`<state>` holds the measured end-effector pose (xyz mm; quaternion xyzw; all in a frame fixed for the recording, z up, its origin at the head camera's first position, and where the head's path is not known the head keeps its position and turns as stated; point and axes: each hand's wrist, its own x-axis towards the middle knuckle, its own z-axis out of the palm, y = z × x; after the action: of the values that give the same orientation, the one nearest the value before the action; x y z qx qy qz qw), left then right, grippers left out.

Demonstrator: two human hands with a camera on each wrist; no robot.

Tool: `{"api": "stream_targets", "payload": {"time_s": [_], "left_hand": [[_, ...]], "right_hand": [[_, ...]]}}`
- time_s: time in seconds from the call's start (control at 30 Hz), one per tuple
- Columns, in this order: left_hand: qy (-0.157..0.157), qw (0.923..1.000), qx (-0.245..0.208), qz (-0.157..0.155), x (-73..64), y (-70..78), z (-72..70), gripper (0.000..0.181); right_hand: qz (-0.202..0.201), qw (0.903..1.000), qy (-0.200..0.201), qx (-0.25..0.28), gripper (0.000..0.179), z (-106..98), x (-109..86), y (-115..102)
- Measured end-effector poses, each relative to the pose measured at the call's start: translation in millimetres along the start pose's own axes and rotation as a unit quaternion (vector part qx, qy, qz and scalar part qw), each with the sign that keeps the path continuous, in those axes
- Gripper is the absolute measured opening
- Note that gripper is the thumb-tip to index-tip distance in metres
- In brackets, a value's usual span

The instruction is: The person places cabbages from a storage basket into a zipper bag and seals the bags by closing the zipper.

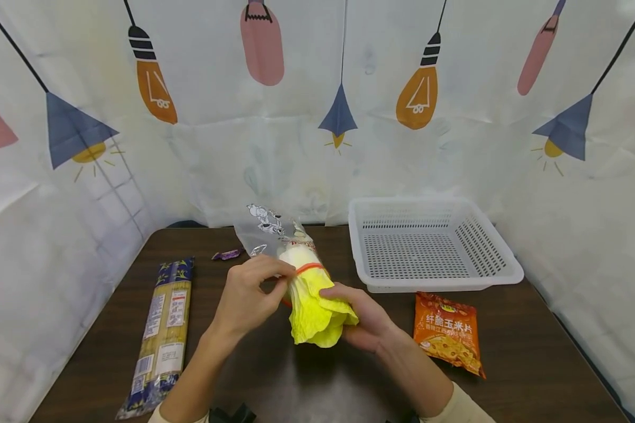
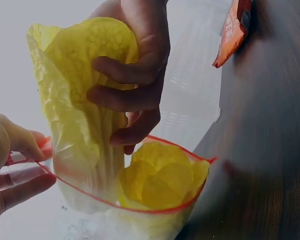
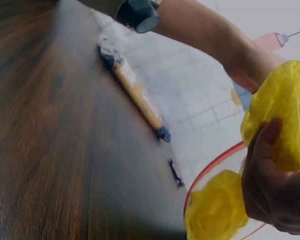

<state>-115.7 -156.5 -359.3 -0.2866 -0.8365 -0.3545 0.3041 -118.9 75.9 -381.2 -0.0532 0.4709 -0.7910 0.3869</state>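
Observation:
A baby napa cabbage with bright yellow leaves is gripped by my right hand, its leafy end towards me. The fingers curl round it in the left wrist view. Its pale end points into a clear zip bag with a red-edged mouth. My left hand pinches that red edge at the left side. Inside the bag, a second yellow cabbage shows beside the held one; the right wrist view also catches this second cabbage. The held cabbage's lower end is partly hidden by the bag.
A long pack of noodles lies on the dark table at left. Behind it is a small purple wrapped item. A white perforated basket stands back right, with an orange snack packet in front of it.

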Motion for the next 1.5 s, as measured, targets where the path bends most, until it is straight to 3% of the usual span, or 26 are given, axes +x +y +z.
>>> {"api": "stream_targets", "payload": {"time_s": [0.1,0.23,0.37,0.47,0.57,0.63,0.73,0.83,0.9,0.97,1.07,1.13,1.27,1.3,1.33,1.37,1.4,1.47,1.5], "left_hand": [[-0.005,1.0000,-0.004,-0.002,-1.2,-0.3,-0.5,0.021],[-0.017,0.9998,-0.012,0.000,-0.6,-0.1,0.4,0.020],[-0.020,0.9997,-0.008,0.007,1.1,0.4,1.1,0.021],[-0.022,0.9997,0.002,0.008,1.3,1.3,-0.1,0.021],[-0.022,0.9997,0.011,0.007,0.5,0.9,-1.8,0.021],[-0.018,0.9997,0.014,0.008,0.3,0.1,-2.6,0.021],[-0.014,0.9997,0.017,0.008,-0.1,-1.0,-3.6,0.021],[-0.012,0.9998,0.013,0.009,0.1,-1.8,-3.9,0.021],[-0.012,0.9998,0.008,0.012,0.4,-2.2,-3.7,0.020],[-0.012,0.9998,0.001,0.015,0.9,-2.7,-3.3,0.020],[-0.012,0.9997,-0.006,0.018,1.4,-2.9,-2.1,0.021],[-0.013,0.9997,-0.007,0.018,1.1,-2.5,-1.2,0.021],[-0.015,0.9996,-0.013,0.018,0.0,-1.6,0.6,0.023],[-0.014,0.9996,-0.016,0.019,-0.2,-1.5,1.0,0.023],[-0.014,0.9996,-0.017,0.018,-0.2,-1.3,1.2,0.024],[-0.014,0.9996,-0.017,0.018,0.1,-0.8,1.0,0.023],[-0.014,0.9996,-0.016,0.018,0.4,-0.6,0.8,0.023],[-0.014,0.9997,-0.009,0.020,1.0,-0.1,-0.3,0.023],[-0.013,0.9997,-0.005,0.021,1.4,0.2,-1.0,0.022]], "right_hand": [[-0.028,0.9945,0.045,-0.091,0.058,1,0.7,3],[-0.069,0.9686,0.092,-0.220,0.059,2,1.0,4],[-0.079,0.9517,0.112,-0.275,0.064,3,1.4,1],[-0.066,0.9624,0.110,-0.239,0.064,-1,3.3,0],[-0.046,0.9857,0.084,-0.139,0.056,-3,6.1,0],[-0.034,0.9943,0.065,-0.078,0.051,-4,7.9,0],[-0.038,0.9963,0.060,-0.048,0.049,-3,9.8,3],[-0.078,0.9842,0.098,-0.125,0.053,-1,9.2,5],[-0.109,0.9645,0.136,-0.198,0.055,1,8.7,7],[-0.143,0.9337,0.179,-0.275,0.056,2,7.4,8],[-0.180,0.8828,0.234,-0.365,0.056,5,5.2,10],[-0.208,0.8371,0.262,-0.433,0.056,7,3.2,12],[-0.269,0.7508,0.275,-0.537,0.061,11,2.4,16],[-0.279,0.7343,0.278,-0.553,0.062,11,2.5,16],[-0.283,0.7298,0.279,-0.556,0.063,11,2.3,15],[-0.280,0.7329,0.282,-0.552,0.064,11,2.1,15],[-0.273,0.7422,0.284,-0.542,0.064,11,2.0,14],[-0.247,0.7767,0.287,-0.503,0.064,10,2.2,12],[-0.234,0.8042,0.282,-0.468,0.065,9,2.5,11]]}}
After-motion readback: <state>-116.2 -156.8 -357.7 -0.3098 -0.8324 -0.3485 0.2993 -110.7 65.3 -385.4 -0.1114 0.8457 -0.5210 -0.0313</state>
